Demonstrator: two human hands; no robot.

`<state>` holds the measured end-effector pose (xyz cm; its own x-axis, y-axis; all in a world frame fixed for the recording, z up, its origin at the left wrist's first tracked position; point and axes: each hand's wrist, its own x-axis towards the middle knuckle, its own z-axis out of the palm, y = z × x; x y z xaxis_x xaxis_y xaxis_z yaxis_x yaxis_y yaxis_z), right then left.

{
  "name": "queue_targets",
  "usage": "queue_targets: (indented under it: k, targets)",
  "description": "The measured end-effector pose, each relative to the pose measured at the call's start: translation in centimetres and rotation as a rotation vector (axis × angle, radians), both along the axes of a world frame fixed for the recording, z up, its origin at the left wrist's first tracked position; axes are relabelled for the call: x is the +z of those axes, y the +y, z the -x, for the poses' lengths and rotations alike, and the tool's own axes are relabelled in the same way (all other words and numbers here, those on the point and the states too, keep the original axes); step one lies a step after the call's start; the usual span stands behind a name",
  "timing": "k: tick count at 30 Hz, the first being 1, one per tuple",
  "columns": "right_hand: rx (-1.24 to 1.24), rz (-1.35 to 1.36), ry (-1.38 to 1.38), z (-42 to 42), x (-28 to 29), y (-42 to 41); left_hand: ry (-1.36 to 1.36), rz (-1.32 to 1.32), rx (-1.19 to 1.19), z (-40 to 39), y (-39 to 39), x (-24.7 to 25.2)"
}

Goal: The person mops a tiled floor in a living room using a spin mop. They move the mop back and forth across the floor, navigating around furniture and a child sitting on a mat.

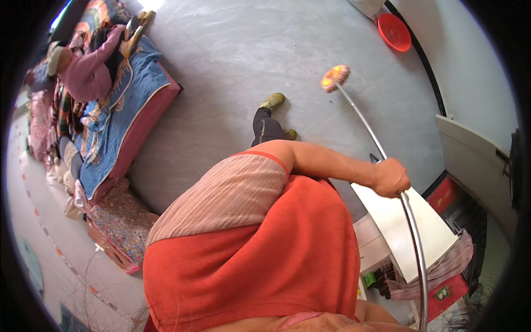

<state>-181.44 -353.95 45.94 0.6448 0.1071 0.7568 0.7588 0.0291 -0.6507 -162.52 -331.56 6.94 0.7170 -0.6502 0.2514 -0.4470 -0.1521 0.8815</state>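
My left hand (390,177) is closed around the steel pole (415,236) of a mop, with that arm crossing in front of my red top. From the hand the pole slants away to a round mop head (336,78), an orange disc with a pinkish fringe, slightly blurred. I cannot tell whether the head touches the grey floor (232,50). The pole's near end runs out at the bottom edge. My right hand is out of view; only part of that arm shows at the lower right.
A person (89,76) sits on a blue-covered bed or couch (124,120) at the left. A floral-covered piece (124,211) stands nearer me. At the right are a red basin (394,32), a whitish door panel (473,145) and a white tabletop (410,224) beside the pole.
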Motion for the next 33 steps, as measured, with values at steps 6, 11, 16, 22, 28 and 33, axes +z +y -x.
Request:
queue_targets:
  k: [6,11,16,22,28,33]
  targets:
    - [0.157,-0.145,0.073,-6.3,-7.2,-1.2,0.143,-0.301,0.088,4.6,7.2,-1.4]
    - [0.484,-0.310,0.274,-16.5,-17.0,3.0,0.396,-0.525,0.338,9.0,16.1,-3.9]
    - [0.989,-0.489,0.359,-20.9,-24.1,12.1,0.463,-0.553,0.716,15.7,23.8,-8.5]
    - [0.769,-0.397,0.753,-17.2,-23.4,24.5,0.615,-0.474,0.928,24.6,29.5,-11.1]
    - [1.151,-0.243,0.752,-17.2,-22.5,38.2,0.725,-0.297,1.031,30.5,35.3,-11.1]
    - [1.389,-0.263,0.895,-15.8,-22.8,49.6,0.797,-0.269,1.282,35.7,40.4,-11.0]
